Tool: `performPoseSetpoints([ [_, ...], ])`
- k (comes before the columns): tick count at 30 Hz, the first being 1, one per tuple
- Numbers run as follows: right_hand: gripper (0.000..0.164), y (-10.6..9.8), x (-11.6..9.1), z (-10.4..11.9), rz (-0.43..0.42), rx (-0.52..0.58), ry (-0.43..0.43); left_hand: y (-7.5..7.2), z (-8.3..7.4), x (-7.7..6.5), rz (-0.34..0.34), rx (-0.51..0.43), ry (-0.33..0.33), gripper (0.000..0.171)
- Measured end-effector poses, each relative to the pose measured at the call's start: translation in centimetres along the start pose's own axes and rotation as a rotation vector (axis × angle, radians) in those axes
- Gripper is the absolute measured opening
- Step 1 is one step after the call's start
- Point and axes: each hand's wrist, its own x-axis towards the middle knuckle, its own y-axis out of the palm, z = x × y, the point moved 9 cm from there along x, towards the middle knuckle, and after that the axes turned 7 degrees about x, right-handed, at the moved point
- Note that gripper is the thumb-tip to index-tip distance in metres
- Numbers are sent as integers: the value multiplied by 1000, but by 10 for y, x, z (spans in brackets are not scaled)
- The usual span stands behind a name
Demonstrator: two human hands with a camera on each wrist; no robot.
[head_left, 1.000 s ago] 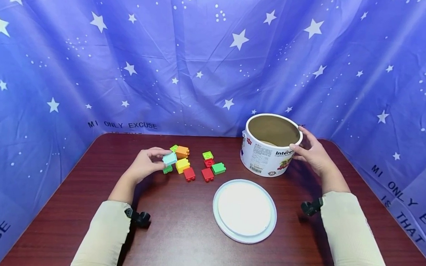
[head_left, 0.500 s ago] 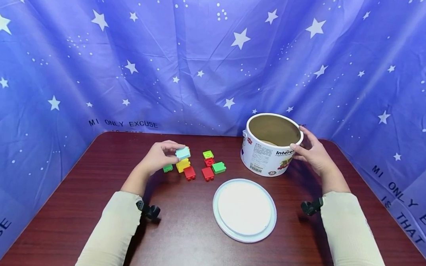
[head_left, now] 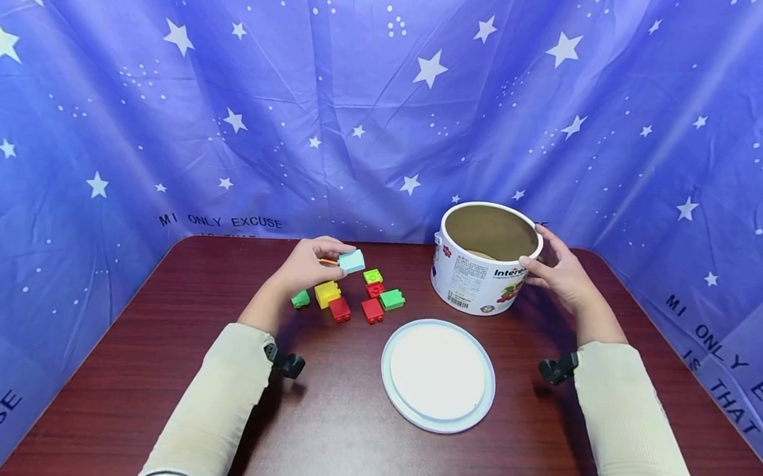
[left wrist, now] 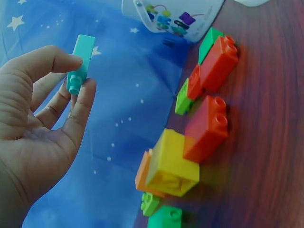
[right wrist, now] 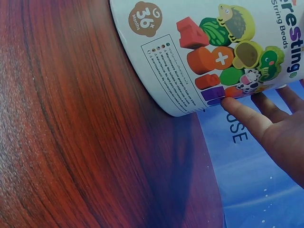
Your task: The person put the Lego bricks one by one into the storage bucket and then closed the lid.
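My left hand point(head_left: 310, 263) pinches a light turquoise toy building block point(head_left: 351, 261) between thumb and fingers, above the loose blocks; the left wrist view shows the block point(left wrist: 80, 64) at the fingertips. At the table's far right stands a white round bucket point(head_left: 465, 281) with printed pictures, its top uncovered. My right hand point(head_left: 565, 274) grips the bucket's right side, thumb at the rim. On the table below the left hand lie a yellow block point(head_left: 326, 294), a red block point(head_left: 339, 309) and a green block point(head_left: 300, 300). An orange block point(left wrist: 144, 173) is largely hidden by the left hand in the head view.
Right of those, a second group holds a yellow-green block point(head_left: 373, 276), two red blocks point(head_left: 372, 311) and a green block point(head_left: 392, 300). A white round lid point(head_left: 438, 372) lies in front of the bucket. A blue star-patterned curtain point(head_left: 362, 88) hangs behind the table point(head_left: 322, 420).
My left hand has moved to the right and away from me, carrying the turquoise block over the others towards the bucket. The right hand and the bucket have stayed in place.
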Motion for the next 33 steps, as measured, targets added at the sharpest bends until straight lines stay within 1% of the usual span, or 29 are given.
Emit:
performPoseSetpoints([
  [5, 84, 0, 1, 0, 2, 0, -3, 5, -10, 8, 15, 6, 13, 40],
  [12, 84, 1, 1, 0, 4, -7, -4, 12, -28, 18, 46, -10, 36, 42],
  [18, 83, 2, 1, 0, 8, -8, -1, 18, -44, 24, 58, -5, 49, 40],
  [26, 84, 0, 1, -2, 3, -19, 8, 30, -55, 34, 70, -57, 81, 40],
  [33, 84, -1, 1, -2, 0, -14, 11, 41, -67, 41, 84, -29, 107, 38],
])
